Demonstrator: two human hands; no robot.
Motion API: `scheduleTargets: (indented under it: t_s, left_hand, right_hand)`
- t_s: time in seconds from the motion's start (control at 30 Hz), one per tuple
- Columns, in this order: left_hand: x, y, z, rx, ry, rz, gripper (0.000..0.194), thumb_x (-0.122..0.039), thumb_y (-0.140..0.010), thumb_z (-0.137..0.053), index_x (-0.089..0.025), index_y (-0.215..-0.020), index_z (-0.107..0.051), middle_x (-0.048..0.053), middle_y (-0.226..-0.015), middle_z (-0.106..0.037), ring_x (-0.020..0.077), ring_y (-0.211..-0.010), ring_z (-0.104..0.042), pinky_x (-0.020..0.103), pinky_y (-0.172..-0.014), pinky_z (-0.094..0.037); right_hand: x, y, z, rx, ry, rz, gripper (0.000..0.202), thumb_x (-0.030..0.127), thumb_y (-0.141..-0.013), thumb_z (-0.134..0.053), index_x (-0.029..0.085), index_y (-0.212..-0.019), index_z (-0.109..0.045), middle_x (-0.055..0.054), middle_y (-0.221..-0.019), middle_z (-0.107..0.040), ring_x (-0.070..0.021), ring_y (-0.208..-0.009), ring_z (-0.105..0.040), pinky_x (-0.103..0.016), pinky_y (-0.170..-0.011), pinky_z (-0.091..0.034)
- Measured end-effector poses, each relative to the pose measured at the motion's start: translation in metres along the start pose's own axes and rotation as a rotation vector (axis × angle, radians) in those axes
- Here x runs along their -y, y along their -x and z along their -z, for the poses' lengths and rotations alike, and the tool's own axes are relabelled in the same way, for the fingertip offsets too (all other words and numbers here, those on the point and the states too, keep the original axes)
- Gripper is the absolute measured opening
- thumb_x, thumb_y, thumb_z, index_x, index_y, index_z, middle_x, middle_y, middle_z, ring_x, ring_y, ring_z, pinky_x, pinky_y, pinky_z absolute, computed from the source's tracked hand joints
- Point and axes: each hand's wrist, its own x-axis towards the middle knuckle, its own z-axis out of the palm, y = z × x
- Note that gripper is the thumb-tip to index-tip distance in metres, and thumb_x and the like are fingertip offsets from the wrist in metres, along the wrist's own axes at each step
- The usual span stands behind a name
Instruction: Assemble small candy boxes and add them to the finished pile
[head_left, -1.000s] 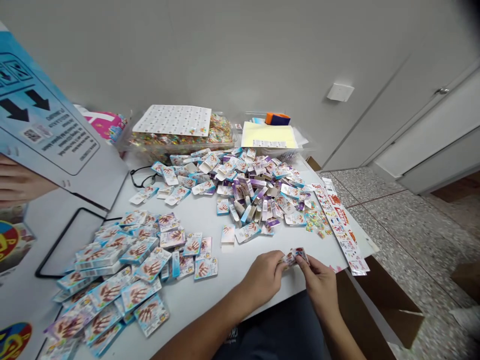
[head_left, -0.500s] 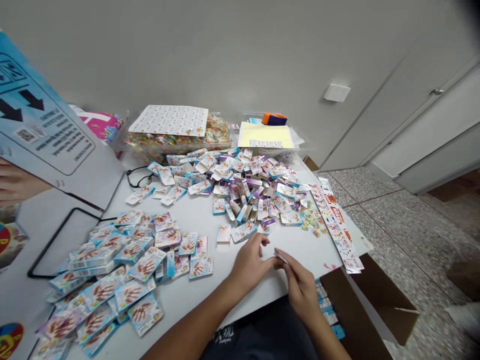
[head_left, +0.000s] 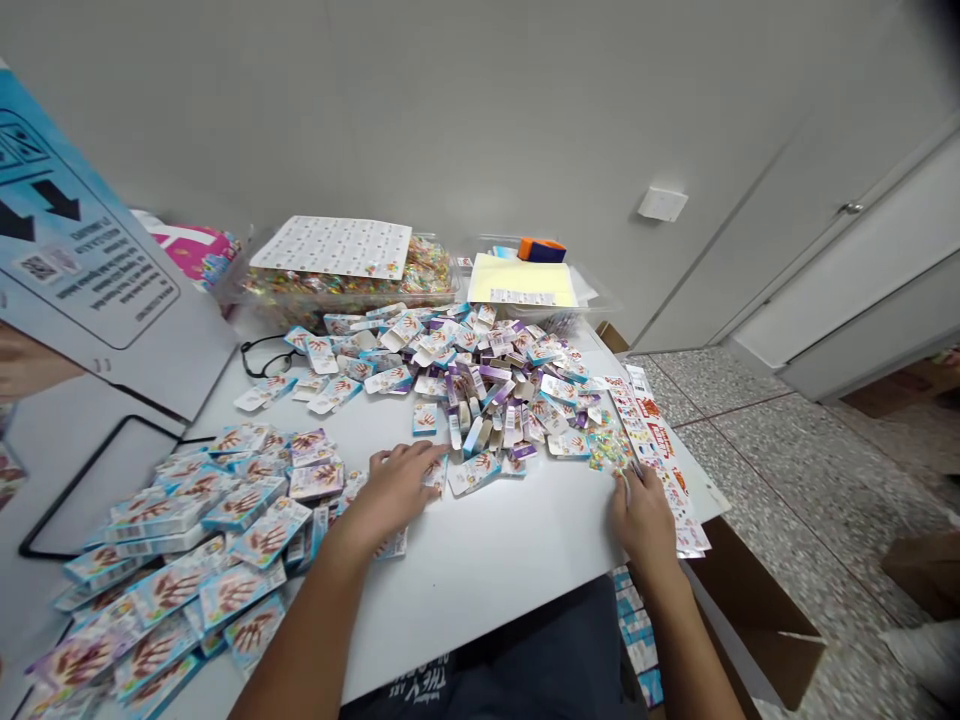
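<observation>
My left hand (head_left: 401, 485) reaches over a small flat box (head_left: 436, 474) on the white table, its fingers spread and touching it. At the right, my right hand (head_left: 646, 510) is closed near the small colourful pieces (head_left: 609, 446), beside the sticker sheets (head_left: 658, 450); what its fingers pinch is too small to make out. Between and beyond the hands lies a heap of small open boxes (head_left: 495, 380) in blue and purple. Closed boxes with a hand picture (head_left: 244, 500) are piled to the left.
Behind the heap stand a clear tub of colourful packets (head_left: 337, 290) under a white sheet, and another tub with a yellow pad (head_left: 523, 280). Black glasses (head_left: 270, 357) lie at the left. An open carton (head_left: 757, 610) stands below the table's right edge.
My hands have moved apart. The left went left to the small flat box; the right went right to the colourful pieces. The view has shifted slightly.
</observation>
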Motion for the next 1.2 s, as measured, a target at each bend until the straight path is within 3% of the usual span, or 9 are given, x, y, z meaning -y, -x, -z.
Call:
scheduleTargets:
  t_s: [0.2,0.37,0.47,0.57,0.7,0.8,0.9,1.07,1.2]
  left_hand:
    - [0.002,0.002,0.007,-0.035,0.032,-0.037,0.040,-0.026,-0.077,-0.064,-0.021,-0.116,-0.059,0.011,-0.117,-0.066,0.0322,-0.115,-0.055,0.046,-0.104,-0.035]
    - [-0.007,0.011,0.031,0.021,0.252,0.015,0.052,-0.050,-0.081,-0.064,-0.022,-0.123,-0.054,0.001,-0.087,-0.062,0.0237,-0.080,-0.059,0.031,-0.074,-0.044]
    - [-0.024,0.012,0.031,-0.013,0.441,-0.050,0.039,-0.054,-0.088,-0.058,-0.023,-0.112,-0.059,-0.003,-0.077,-0.059,0.0191,-0.071,-0.055,0.028,-0.068,-0.042]
    - [-0.044,0.009,0.013,-0.100,0.677,-0.008,0.039,-0.059,-0.087,-0.061,-0.021,-0.096,-0.057,-0.003,-0.071,-0.059,0.0151,-0.063,-0.052,0.025,-0.061,-0.039]
    - [-0.064,0.007,-0.013,0.066,0.971,0.073,0.046,-0.062,-0.089,-0.058,-0.020,-0.109,-0.053,-0.007,-0.052,-0.057,0.0109,-0.042,-0.041,0.022,-0.046,-0.030]
    - [-0.073,0.008,-0.021,0.205,1.085,0.005,0.050,-0.060,-0.089,-0.062,-0.018,-0.115,-0.056,0.000,-0.062,-0.067,0.0122,-0.045,-0.052,0.023,-0.049,-0.039]
    - [-0.078,0.011,-0.020,0.336,1.209,-0.085,0.050,-0.058,-0.088,-0.066,-0.016,-0.114,-0.061,0.003,-0.068,-0.069,0.0160,-0.055,-0.063,0.026,-0.054,-0.047]
    - [-0.080,0.015,-0.017,0.386,1.336,-0.141,0.050,-0.055,-0.088,-0.069,-0.016,-0.119,-0.063,0.002,-0.070,-0.069,0.0174,-0.061,-0.067,0.029,-0.062,-0.052]
    - [-0.081,0.020,-0.018,0.571,1.290,-0.256,0.042,-0.049,-0.090,-0.069,-0.017,-0.116,-0.068,0.007,-0.084,-0.074,0.0197,-0.076,-0.071,0.033,-0.075,-0.055]
  right_hand:
    - [-0.001,-0.006,-0.007,0.029,-0.077,-0.028,0.026,0.031,-0.092,-0.052,0.016,-0.095,-0.072,-0.019,-0.111,-0.064,-0.0329,-0.102,-0.056,-0.051,-0.093,-0.048]
    - [0.000,-0.009,0.001,-0.062,-0.193,-0.127,0.022,0.031,-0.091,-0.050,0.019,-0.080,-0.065,-0.015,-0.096,-0.063,-0.0303,-0.096,-0.055,-0.048,-0.091,-0.046]
    - [0.010,-0.002,0.008,-0.122,-0.299,-0.225,0.026,0.035,-0.093,-0.048,0.022,-0.071,-0.053,-0.006,-0.075,-0.056,-0.0235,-0.076,-0.054,-0.040,-0.075,-0.048]
    - [0.032,0.013,0.016,-0.087,-0.438,-0.281,0.035,0.043,-0.100,-0.040,0.022,-0.074,-0.051,0.002,-0.060,-0.049,-0.0163,-0.056,-0.049,-0.030,-0.054,-0.045]
    - [0.080,0.032,0.032,0.097,-0.919,-0.402,0.036,0.053,-0.098,-0.052,0.021,-0.109,-0.060,0.000,-0.077,-0.063,-0.0132,-0.055,-0.055,-0.025,-0.047,-0.048]
    - [0.112,0.033,0.045,0.151,-1.212,-0.484,0.035,0.050,-0.094,-0.063,0.023,-0.116,-0.057,-0.002,-0.087,-0.068,-0.0136,-0.062,-0.060,-0.025,-0.050,-0.051]
    - [0.129,0.026,0.052,0.135,-1.178,-0.396,0.027,0.044,-0.092,-0.067,0.022,-0.107,-0.062,-0.005,-0.096,-0.071,-0.0153,-0.069,-0.064,-0.027,-0.056,-0.054]
    - [0.136,0.013,0.055,0.099,-0.915,-0.016,0.018,0.033,-0.097,-0.060,0.021,-0.098,-0.073,-0.009,-0.102,-0.066,-0.0216,-0.092,-0.066,-0.031,-0.069,-0.056]
    - [0.142,0.015,0.055,0.087,-0.896,-0.085,0.024,0.031,-0.096,-0.061,0.022,-0.117,-0.065,-0.007,-0.099,-0.063,-0.0196,-0.087,-0.065,-0.029,-0.065,-0.057]
